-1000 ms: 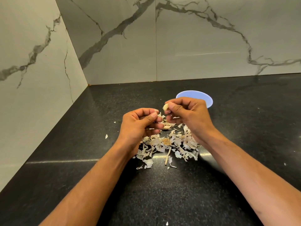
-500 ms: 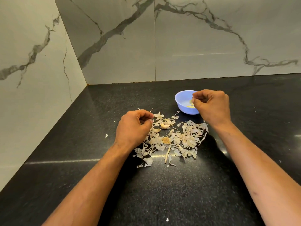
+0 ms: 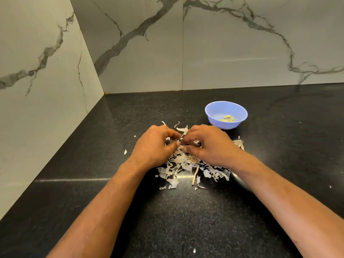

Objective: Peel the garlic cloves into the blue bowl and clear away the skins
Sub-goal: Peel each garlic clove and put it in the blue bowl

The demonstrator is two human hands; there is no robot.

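The blue bowl (image 3: 214,108) stands on the black counter at the back right, with a few peeled yellowish cloves (image 3: 227,118) in it. In front of it lies a heap of pale garlic skins (image 3: 186,164) with a dry stem. Both hands hover low over the far side of the heap with fingers curled and fingertips meeting. My left hand (image 3: 154,146) and my right hand (image 3: 210,146) pinch a small pale garlic clove (image 3: 181,146) between them, and the fingers hide most of it.
The black stone counter (image 3: 186,220) meets marble walls at the left and back, forming a corner at the far left. Stray skin flakes (image 3: 125,151) lie left of the heap, and one (image 3: 194,250) lies near the front.
My right hand has left the blue bowl and come back left to the heap, where it meets my left hand. The bowl is now fully uncovered.
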